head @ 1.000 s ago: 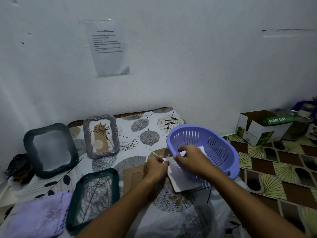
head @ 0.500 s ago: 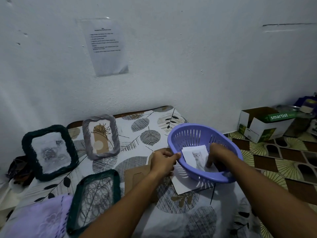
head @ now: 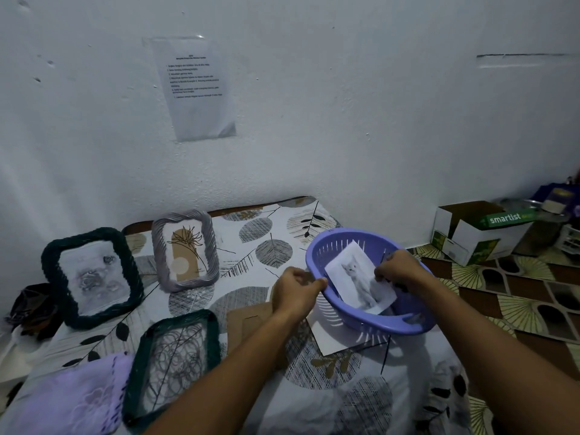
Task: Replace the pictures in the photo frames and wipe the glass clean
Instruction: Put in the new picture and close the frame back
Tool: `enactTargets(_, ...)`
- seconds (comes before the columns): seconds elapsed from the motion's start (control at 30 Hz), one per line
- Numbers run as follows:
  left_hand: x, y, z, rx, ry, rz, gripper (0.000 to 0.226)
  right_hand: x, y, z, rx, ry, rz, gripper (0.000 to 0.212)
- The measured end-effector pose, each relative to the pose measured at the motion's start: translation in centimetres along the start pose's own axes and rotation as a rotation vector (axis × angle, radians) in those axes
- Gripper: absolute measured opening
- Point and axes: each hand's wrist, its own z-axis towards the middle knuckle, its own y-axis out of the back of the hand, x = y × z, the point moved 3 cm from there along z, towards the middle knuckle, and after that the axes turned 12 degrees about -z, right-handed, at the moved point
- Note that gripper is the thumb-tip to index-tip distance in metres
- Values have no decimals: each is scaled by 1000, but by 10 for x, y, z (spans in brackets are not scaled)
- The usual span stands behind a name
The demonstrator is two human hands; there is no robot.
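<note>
The left hand (head: 296, 293) grips the near-left rim of a purple slotted basket (head: 370, 321), fingers curled over the edge, and the basket sits tilted on the leaf-patterned tablecloth (head: 270, 246). The right hand (head: 397, 266) reaches into the basket and pinches the right edge of a black-and-white cat picture (head: 357, 282) – the print lies against the basket's inner wall. Under the basket a white sheet (head: 326, 339) rests flat, and just left of it lies a brown cardboard backing (head: 248, 321).

Three woven frames are spread to the left: a dark green frame (head: 91, 274) with a pale floral print, a grey frame (head: 185, 251) with a brown-and-white plant drawing, and nearest the person a green frame (head: 175, 362) showing scribbled circles. A lilac cloth (head: 72, 400) lies beside that last frame, touching its left side.

On the wall hangs a printed sheet (head: 196, 89) in a clear sleeve – its lines are too small to read. On the patterned floor at right stands an open cardboard box (head: 470, 240) with a green band that reads "smartist".
</note>
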Motion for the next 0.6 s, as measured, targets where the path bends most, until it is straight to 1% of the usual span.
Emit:
enactTargets(0.07, -14, -1, -4, -45, -99, 31, 27, 4, 4, -10, -8, 61, 169, 18)
enactTargets(0.1, -21, -4, -5, -23, -136, 5, 23, 8, 6, -17, -22, 107, 231, 17)
enactTargets(0.17, -35, -13, -8, 100, -136, -74, 21, 20, 10, -34, -98, 217, 301, 12)
enactTargets(0.2, -42, -19, -12, 186, -82, -133, 24, 27, 11, -43, -146, 268, 307, 9)
enactTargets(0.27, -52, -31, -21, 337, 114, -328, 28, 40, 13, -63, -216, 362, 271, 10)
enactTargets(0.3, -56, -34, -25, 381, 197, -441, 27, 46, 11, -73, -241, 402, 227, 11)
enactTargets(0.33, -59, -36, -27, 391, 240, -535, 26, 51, 9, -82, -265, 440, 175, 11)
enactTargets(0.4, -62, -33, -28, 341, 265, -647, 22, 58, 5, -97, -314, 503, 71, 3)
enactTargets(0.43, -62, -30, -29, 302, 264, -677, 19, 62, 4, -104, -341, 527, 18, 3)
enactTargets(0.5, -62, -21, -27, 213, 246, -679, 18, 69, 3, -115, -357, 579, -43, 11)
enactTargets(0.57, -60, -8, -25, 171, 225, -659, 21, 76, 2, -124, -346, 614, -66, 16)
enactTargets(0.6, -59, -1, -25, 167, 220, -652, 19, 80, 1, -127, -344, 616, -60, 17)
